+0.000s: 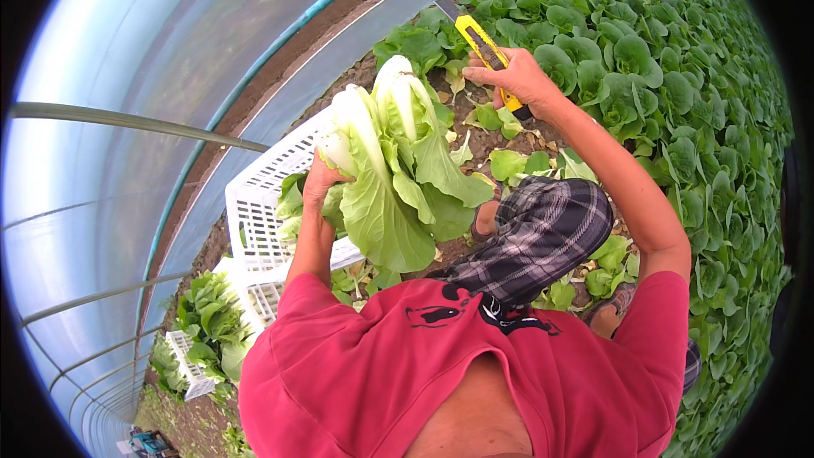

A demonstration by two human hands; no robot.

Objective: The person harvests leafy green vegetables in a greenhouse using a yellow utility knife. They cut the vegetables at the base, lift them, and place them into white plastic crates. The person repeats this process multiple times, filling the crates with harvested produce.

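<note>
My left hand [322, 183] grips several heads of leafy greens [388, 184], their pale cut bases up and their broad leaves hanging down. They are held over the near side of a white slatted plastic crate [245, 197], which has more greens inside. Higher and to the right, my right hand [518, 79] is closed around a yellow utility knife [481, 41]. Its dark blade is out and points up and left, away from me. The fingers of my left hand are partly hidden behind the leaves.
Dense rows of growing greens [636, 89] fill the right side. Trimmed leaves [509, 165] litter the soil around my knee. Farther left, another white crate [191, 366] stands among harvested greens [213, 312]. A metal pipe [140, 127] and plastic sheeting form the greenhouse wall.
</note>
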